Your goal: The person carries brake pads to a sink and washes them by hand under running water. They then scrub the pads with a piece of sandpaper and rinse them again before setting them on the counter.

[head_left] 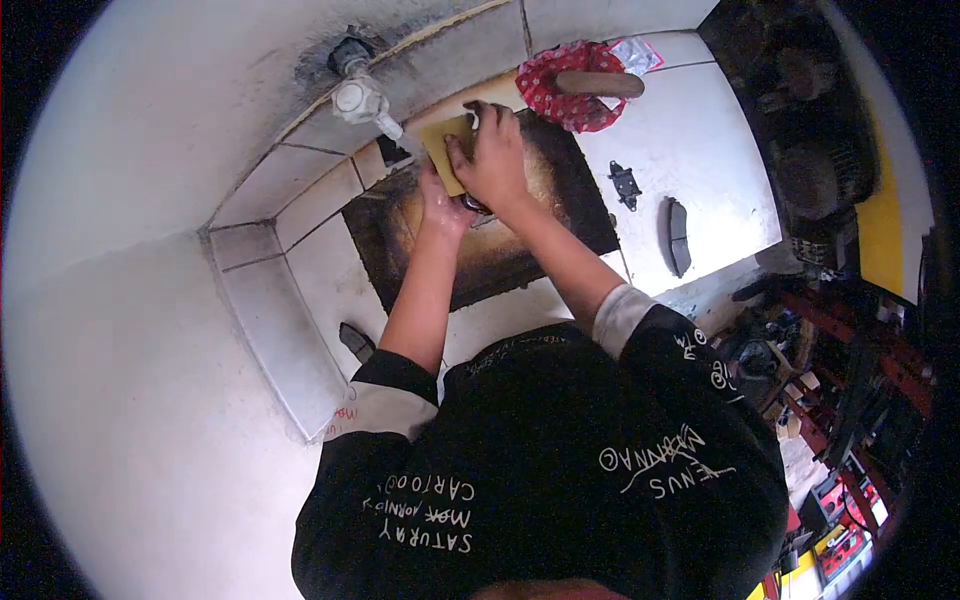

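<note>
My right hand point(492, 160) grips a flat yellow rectangular pad point(440, 150), thumb across its face and darkly stained fingers at its far edge. Just under the pad, my left hand point(442, 207) is closed, its fingers mostly hidden. The edge of a dark, shiny piece point(476, 205) shows between my two hands; I cannot tell what it is. Both hands are over a dark, stained rectangular sink basin point(570, 190). A whitish tap point(360, 100) on the wall points its spout at the pad and my left fingers.
On the right of the tiled counter point(720, 130) lie a brake pad point(679, 237) and a small black metal bracket point(625, 185). Behind them sits a red patterned cloth point(545, 85) with a tan, rounded bar point(600, 84) on it. Another dark pad point(356, 342) lies by my left elbow.
</note>
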